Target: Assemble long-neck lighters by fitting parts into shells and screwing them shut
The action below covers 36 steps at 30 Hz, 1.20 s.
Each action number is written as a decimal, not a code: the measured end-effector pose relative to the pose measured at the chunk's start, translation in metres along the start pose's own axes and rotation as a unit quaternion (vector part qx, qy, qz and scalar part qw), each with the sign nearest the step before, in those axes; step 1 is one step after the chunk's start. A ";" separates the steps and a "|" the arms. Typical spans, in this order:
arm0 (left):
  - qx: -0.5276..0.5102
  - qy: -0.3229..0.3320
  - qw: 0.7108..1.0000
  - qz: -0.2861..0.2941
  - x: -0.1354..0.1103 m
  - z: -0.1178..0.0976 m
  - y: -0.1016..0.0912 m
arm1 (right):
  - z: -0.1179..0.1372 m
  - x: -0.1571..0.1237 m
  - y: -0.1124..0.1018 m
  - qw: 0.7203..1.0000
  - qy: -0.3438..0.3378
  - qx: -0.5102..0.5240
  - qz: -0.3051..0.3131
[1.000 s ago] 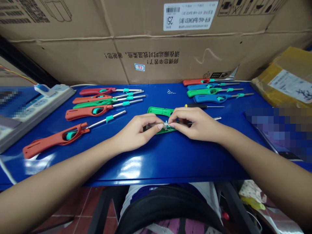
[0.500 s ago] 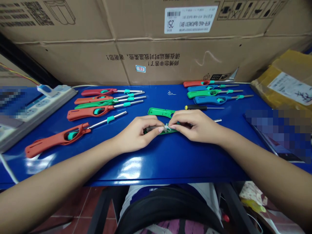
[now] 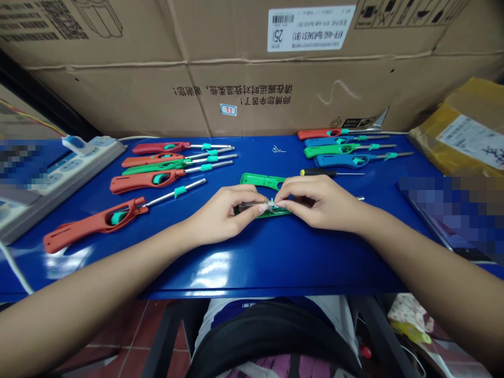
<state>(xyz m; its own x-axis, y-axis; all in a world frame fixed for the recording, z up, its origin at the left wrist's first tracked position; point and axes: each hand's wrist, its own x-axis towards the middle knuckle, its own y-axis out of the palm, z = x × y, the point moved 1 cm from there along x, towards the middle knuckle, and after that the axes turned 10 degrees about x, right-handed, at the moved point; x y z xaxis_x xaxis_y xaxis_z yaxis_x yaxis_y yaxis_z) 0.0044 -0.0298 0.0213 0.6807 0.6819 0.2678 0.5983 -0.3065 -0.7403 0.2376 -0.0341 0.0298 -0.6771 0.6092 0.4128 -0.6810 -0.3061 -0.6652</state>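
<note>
With thumb and fingers closed, my left hand [image 3: 226, 215] grips a smoky, see-through lighter fuel tank [image 3: 246, 207]. A small pale valve fitting [image 3: 271, 206] with a thin wire sits at the tank's right end. My right hand [image 3: 325, 205] pinches right beside that fitting; its fingertips hide what they hold. Beneath both hands lies a green lighter housing half [image 3: 271, 214], mostly covered. Another green housing half [image 3: 260, 181] rests just behind them, its right end behind my right hand. A metal tube tip [image 3: 360, 198] shows past my right hand.
Several assembled long lighters [image 3: 149, 181] lie at left, with more lighters [image 3: 340, 159] at back right. A screwdriver [image 3: 318, 172] lies behind my right hand. A power strip [image 3: 90, 152] borders the left, a yellow-taped parcel [image 3: 452, 136] the right. A cardboard box [image 3: 137, 100] stands behind.
The view has shifted slightly. Both hands remain together at the valve fitting, and a bit more of the fuel tank shows by my left fingers.
</note>
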 end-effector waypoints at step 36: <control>0.071 0.030 0.997 -0.010 -0.002 -0.001 -0.005 | 0.000 -0.002 -0.001 0.999 0.020 -0.032 0.006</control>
<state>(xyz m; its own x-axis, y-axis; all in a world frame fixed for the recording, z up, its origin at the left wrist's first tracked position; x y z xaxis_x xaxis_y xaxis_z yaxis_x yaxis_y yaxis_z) 0.0007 -0.0301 0.0257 0.6963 0.6444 0.3159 0.5487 -0.1944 -0.8131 0.2395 -0.0346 0.0300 -0.6718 0.6356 0.3804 -0.6534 -0.2666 -0.7085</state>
